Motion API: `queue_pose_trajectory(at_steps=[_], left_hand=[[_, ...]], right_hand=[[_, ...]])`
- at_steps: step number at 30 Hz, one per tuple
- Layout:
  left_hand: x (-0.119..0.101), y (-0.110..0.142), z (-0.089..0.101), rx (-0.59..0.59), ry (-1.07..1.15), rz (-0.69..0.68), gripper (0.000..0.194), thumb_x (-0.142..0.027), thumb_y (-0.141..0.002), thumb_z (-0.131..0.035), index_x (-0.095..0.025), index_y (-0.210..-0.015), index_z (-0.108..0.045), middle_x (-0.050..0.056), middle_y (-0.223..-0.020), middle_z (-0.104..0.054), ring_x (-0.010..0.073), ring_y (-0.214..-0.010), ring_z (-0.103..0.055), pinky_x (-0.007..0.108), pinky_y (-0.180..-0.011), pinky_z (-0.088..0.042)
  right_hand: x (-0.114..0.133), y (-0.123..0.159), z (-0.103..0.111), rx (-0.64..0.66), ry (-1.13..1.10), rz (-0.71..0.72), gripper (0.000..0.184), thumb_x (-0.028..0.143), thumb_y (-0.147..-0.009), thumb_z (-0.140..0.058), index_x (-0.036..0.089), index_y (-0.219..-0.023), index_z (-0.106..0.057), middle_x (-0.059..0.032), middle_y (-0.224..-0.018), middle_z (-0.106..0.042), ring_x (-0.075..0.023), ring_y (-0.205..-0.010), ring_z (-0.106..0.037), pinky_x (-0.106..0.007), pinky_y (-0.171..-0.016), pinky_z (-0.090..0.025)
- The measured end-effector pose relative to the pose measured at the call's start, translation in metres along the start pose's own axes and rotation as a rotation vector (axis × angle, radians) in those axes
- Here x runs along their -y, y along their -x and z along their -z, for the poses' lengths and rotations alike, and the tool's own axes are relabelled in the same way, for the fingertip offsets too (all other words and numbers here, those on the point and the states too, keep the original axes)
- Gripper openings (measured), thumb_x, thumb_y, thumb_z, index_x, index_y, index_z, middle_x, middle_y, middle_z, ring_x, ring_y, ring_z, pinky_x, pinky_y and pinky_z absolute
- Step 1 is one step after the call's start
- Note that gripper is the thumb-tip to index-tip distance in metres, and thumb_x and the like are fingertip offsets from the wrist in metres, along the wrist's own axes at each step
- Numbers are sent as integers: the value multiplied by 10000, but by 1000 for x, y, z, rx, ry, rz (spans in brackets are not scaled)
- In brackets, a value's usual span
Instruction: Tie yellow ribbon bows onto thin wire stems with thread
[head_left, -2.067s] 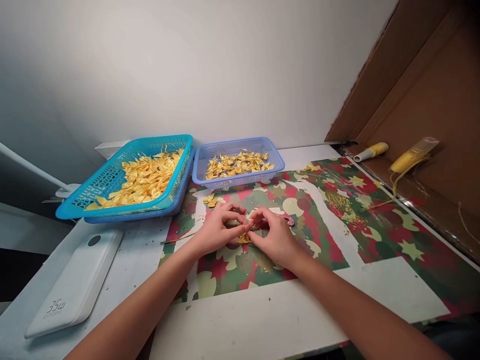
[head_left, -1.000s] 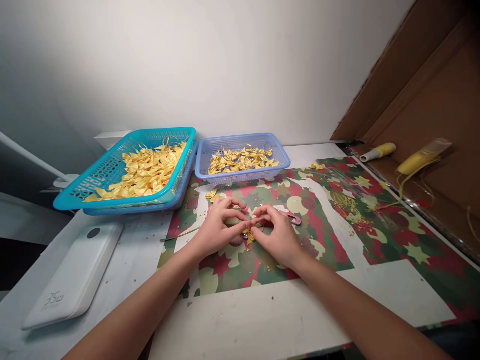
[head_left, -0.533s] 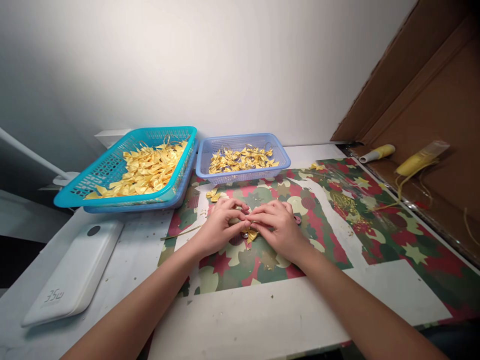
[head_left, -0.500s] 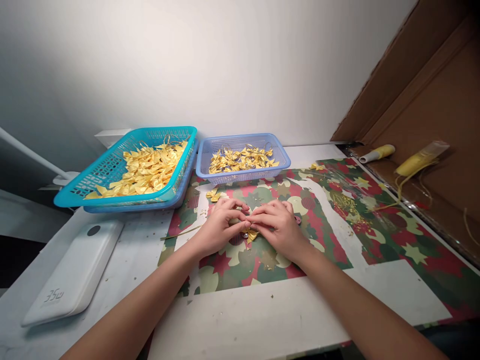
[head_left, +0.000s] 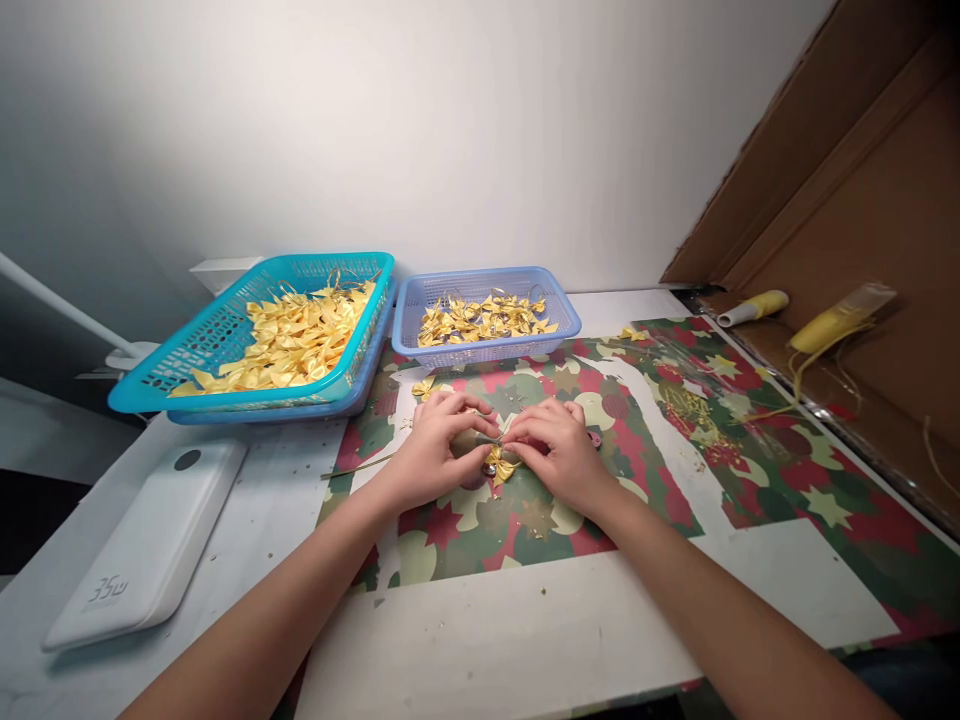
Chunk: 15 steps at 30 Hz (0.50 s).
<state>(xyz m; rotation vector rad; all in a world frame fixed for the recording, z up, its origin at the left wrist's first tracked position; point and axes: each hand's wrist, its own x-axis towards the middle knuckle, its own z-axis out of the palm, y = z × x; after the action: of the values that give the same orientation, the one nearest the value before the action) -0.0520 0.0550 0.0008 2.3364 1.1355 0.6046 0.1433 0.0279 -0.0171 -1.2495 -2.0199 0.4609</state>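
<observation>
My left hand (head_left: 448, 448) and my right hand (head_left: 556, 448) face each other over the patterned sheet, with fingertips almost meeting. Thumb and fingers of both are pinched on the thin gold cord (head_left: 501, 438) of a yellow satin bow (head_left: 501, 468). The bow hangs or lies just beneath the fingertips; a small shiny round piece (head_left: 489, 469) shows at its left side. My fingers hide part of the cord. Past my right hand peeks the end of a pink tool (head_left: 595, 440), mostly covered. Loose gold cord strands (head_left: 356, 467) stick out left of my left hand.
A turquoise basket (head_left: 187, 340) heaped with yellow bows stands at back left, stacked on a blue one. Beside it sits a periwinkle basket (head_left: 480, 354) of corded bows. A white power bank (head_left: 150, 545) lies left. Yellow thread spools (head_left: 840, 318) rest by the cardboard at right.
My right hand's fingers have closed in around the cord, covering more of the pink tool. Just now the fingertips have drawn slightly apart, and more of the bow shows between them.
</observation>
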Motion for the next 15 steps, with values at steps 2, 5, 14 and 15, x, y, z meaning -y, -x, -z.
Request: queue_pose_trajectory(at_steps=[2,5,14,15], left_hand=[[-1,1,-1,1,-24,-20,139,-271,-827,-593,-271,-911,-704,29,-1126,-606,249,-1064,-453,466,-978,-331],[-2,2,-3,-6,-50,-34,134,-294,-820,-607,-272,-904,-709,30,-1132,-607,254,-1063,-446,469,-972,-330],[-6,2,-11,-62,-106,-40,161,-338,-839,-599,-268,-775,-729,21,-1092,-632,247,-1030,-447,466,-949,-325],[-6,2,-12,-70,-113,-40,172,-342,-843,-594,-267,-768,-730,21,-1085,-635,244,-1022,-450,464,-943,-327]], right_hand=[[0,0,0,6,-7,-12,126,188,-856,-656,240,-742,-666,39,-865,-726,-172,-863,-564,-362,-824,-248],[-1,0,0,8,-13,-21,127,186,-863,-643,242,-753,-669,35,-875,-726,-177,-874,-566,-364,-827,-247],[1,1,1,23,-25,-49,169,170,-876,-604,236,-729,-653,33,-856,-720,-175,-868,-561,-362,-818,-250],[1,1,1,23,-26,-50,171,167,-875,-603,236,-727,-651,33,-856,-719,-175,-868,-561,-362,-820,-250]])
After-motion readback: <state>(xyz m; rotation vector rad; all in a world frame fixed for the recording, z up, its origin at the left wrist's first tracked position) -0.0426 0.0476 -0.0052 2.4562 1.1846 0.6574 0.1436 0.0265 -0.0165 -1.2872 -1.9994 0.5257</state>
